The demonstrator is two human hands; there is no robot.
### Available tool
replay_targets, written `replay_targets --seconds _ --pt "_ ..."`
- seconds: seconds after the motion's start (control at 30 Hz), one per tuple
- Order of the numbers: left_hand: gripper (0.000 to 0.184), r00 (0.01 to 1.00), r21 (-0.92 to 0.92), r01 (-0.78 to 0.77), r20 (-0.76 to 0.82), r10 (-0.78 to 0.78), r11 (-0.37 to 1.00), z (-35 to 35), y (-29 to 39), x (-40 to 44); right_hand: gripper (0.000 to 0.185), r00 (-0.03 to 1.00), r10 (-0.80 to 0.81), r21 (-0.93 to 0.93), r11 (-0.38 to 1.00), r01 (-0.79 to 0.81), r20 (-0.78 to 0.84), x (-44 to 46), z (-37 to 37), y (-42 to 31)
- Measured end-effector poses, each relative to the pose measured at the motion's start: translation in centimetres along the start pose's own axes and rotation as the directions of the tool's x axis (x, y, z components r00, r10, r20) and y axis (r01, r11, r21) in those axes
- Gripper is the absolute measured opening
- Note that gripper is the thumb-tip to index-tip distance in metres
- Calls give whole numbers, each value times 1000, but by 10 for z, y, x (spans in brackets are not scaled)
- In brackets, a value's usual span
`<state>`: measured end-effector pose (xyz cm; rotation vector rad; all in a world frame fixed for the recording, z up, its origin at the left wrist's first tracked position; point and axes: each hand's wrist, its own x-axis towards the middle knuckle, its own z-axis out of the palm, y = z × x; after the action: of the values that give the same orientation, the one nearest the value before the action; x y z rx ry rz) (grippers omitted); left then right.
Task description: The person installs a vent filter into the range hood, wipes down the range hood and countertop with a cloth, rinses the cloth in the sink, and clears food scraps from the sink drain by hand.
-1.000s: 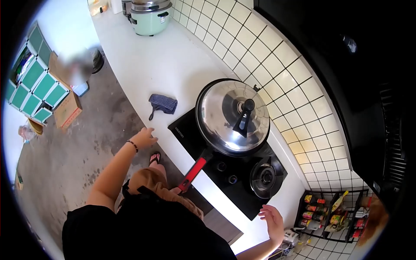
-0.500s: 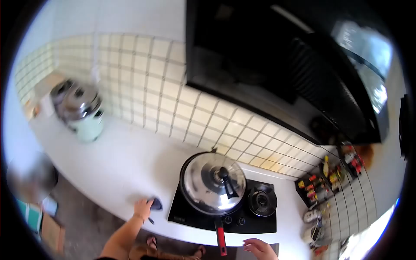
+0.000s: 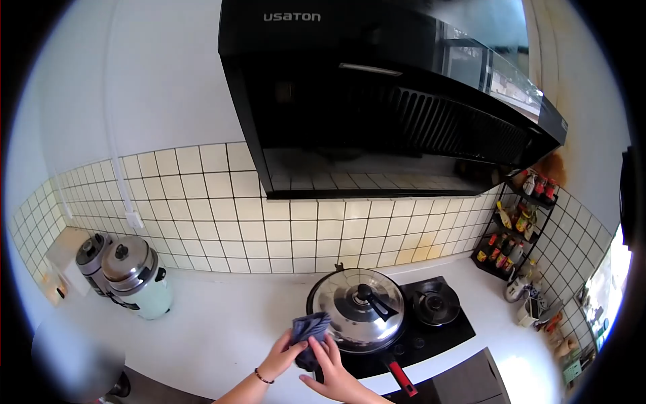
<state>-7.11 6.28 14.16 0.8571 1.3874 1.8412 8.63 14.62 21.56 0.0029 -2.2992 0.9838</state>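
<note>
A dark grey cloth (image 3: 310, 331) is bunched up at the left front edge of the cooktop. My left hand (image 3: 280, 358), with a beaded bracelet at the wrist, is closed on its left side. From the right, my right hand (image 3: 333, 370) has its fingers on the same cloth, so both hands grip it. Just beyond them sits a wide pan covered by a shiny steel lid (image 3: 360, 306) with a black knob. The pan's red and black handle (image 3: 402, 377) points toward me, right of my right hand.
The black gas cooktop (image 3: 431, 345) has a second burner (image 3: 436, 303) on the right. A green rice cooker (image 3: 151, 299) stands on the white counter (image 3: 215, 323) at left. A black range hood (image 3: 377, 135) hangs above. A spice rack (image 3: 505, 256) fills the right corner.
My left hand has lifted the cloth from the counter and come right, beside the pan. My right hand has moved left to meet it. The view has turned upward and levelled.
</note>
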Motion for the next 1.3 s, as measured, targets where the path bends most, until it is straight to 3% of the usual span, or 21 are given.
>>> replay_targets --seconds 0.03,0.07,0.13,0.2,0.27,0.33,0.4,0.43,0.47,0.53,0.6,0.67,0.73,0.8,0.87,0.93,0.97,1.07,1.2,1.3 --pt "49 997 -86 51 68 -46 995 6 19 -2 89 990 97 -14 995 -96 102 5 6 7" --pt "57 987 -169 108 140 -85 980 10 32 -3 92 995 96 -27 995 -96 2 10 8 8" --pt "70 959 -149 27 282 16 988 10 46 -1 88 982 98 56 994 -90 -158 20 7 22" --pt "68 938 -247 -7 333 92 969 10 59 -6 77 924 359 518 820 -245 -132 33 6 27" --pt "59 946 -59 -218 233 226 974 8 79 -13 65 906 420 716 649 -259 -53 54 2 56" --pt "50 910 223 -411 162 382 884 -8 95 -19 57 883 436 727 662 -182 -176 88 -23 36" --pt "41 902 306 -425 63 428 852 -23 108 -26 52 859 200 581 803 132 -471 135 -50 20" --pt "39 902 320 -419 38 430 850 -30 111 -32 51 781 -77 251 924 290 -619 164 -69 17" --pt "37 900 334 -414 14 435 846 -36 116 -37 55 694 -226 80 922 380 -684 192 -87 16" --pt "33 899 379 -395 -27 437 837 -45 120 -50 59 494 -558 -477 829 294 -667 238 -124 -11" --pt "31 888 449 -391 -44 458 803 -53 122 -62 58 380 -590 -530 807 262 -712 286 -134 -18" --pt "29 872 533 -407 -15 490 741 -60 124 -69 53 392 -479 -406 876 259 -785 324 -128 -26" --pt "29 866 534 -371 -97 491 759 -59 124 -75 44 415 -444 -367 895 254 -794 350 -108 -33" --pt "31 864 546 -348 -129 487 762 -52 127 -75 43 428 -573 -469 819 330 -700 361 -89 -42" --pt "35 863 574 -333 -135 487 748 -46 132 -74 38 429 -804 -625 591 510 -412 373 -71 -38" --pt "41 872 623 -320 -101 480 714 -39 135 -67 29 402 -891 -799 393 455 -209 370 -69 -37" --pt "42 872 629 -326 -89 482 706 -34 136 -63 21 308 -934 -854 304 422 -180 371 -82 -33" --pt "42 878 631 -341 -51 476 697 -13 138 -52 12 275 -961 -902 108 418 12 365 -138 -14" --pt "42 892 613 -364 13 452 701 19 130 -29 18 450 -879 -904 55 425 158 330 -229 24" --pt "42 902 617 -386 99 420 685 52 124 -5 26 559 -813 -929 63 366 165 297 -300 61"
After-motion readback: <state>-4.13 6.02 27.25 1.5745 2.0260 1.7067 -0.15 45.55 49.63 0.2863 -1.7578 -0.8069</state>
